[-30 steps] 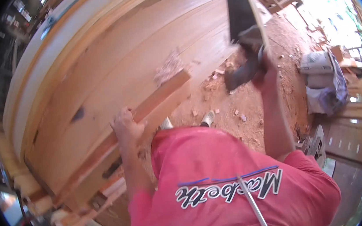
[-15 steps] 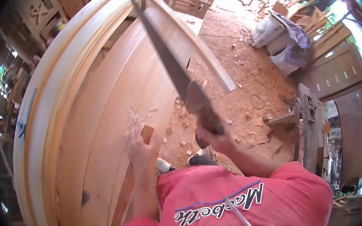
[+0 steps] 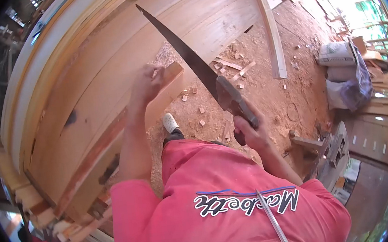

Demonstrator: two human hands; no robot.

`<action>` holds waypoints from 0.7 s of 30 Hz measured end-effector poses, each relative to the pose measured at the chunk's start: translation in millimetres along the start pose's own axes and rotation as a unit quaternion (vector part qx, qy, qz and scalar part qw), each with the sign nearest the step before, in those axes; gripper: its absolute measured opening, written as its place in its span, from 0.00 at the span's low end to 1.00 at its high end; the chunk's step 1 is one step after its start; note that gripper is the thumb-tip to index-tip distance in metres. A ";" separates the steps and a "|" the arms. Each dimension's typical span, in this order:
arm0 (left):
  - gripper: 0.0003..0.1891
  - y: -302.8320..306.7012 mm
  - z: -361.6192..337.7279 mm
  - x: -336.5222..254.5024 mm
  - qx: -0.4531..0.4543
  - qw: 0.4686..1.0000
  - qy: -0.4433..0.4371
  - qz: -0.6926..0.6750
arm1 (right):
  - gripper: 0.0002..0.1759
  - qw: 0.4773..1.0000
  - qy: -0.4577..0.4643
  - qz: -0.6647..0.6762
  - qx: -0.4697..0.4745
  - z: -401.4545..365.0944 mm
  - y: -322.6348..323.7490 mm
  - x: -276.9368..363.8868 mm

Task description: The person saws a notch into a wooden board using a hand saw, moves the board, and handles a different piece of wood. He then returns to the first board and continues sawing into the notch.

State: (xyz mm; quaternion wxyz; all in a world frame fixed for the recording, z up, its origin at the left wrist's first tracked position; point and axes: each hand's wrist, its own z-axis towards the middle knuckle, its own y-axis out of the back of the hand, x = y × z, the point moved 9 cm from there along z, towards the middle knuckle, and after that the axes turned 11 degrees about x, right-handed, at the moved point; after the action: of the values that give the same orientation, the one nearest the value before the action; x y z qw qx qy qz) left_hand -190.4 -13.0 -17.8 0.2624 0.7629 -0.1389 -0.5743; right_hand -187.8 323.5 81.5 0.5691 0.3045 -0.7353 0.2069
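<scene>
The right hand (image 3: 255, 132) grips a handsaw (image 3: 188, 54), blade raised beside a squared timber (image 3: 166, 95); the left hand (image 3: 151, 82), half-curled near its end, shows no clear hold. Clean strokes need it braced, fingers clear.

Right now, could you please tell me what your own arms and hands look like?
My left hand and right hand are bare, with no gloves, and the forearms are uncovered. The short, loose pinkish-red fabric sleeves belong to a shirt with dark-outlined white lettering across it. I see no watch; rings are too small to tell.
</scene>
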 end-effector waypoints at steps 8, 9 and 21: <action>0.39 2.9 -16.9 4.1 -0.051 0.943 0.241 0.225 | 0.34 0.997 0.011 -0.015 0.071 -20.0 -11.8 -7.2; 0.38 3.1 -17.3 6.7 -0.044 0.945 0.254 0.201 | 0.34 0.995 0.015 -0.054 0.078 -20.9 -10.6 -13.0; 0.47 12.0 -7.2 33.0 0.001 0.929 0.293 0.225 | 0.35 0.988 0.090 -0.095 0.084 -46.6 -17.3 -10.5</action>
State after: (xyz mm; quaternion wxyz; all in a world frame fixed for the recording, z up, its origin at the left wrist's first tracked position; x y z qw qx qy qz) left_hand -172.5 -38.0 -36.2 0.4133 0.8462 -0.2244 -0.2506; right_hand -141.1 343.4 83.1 0.6223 0.4000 -0.6289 0.2394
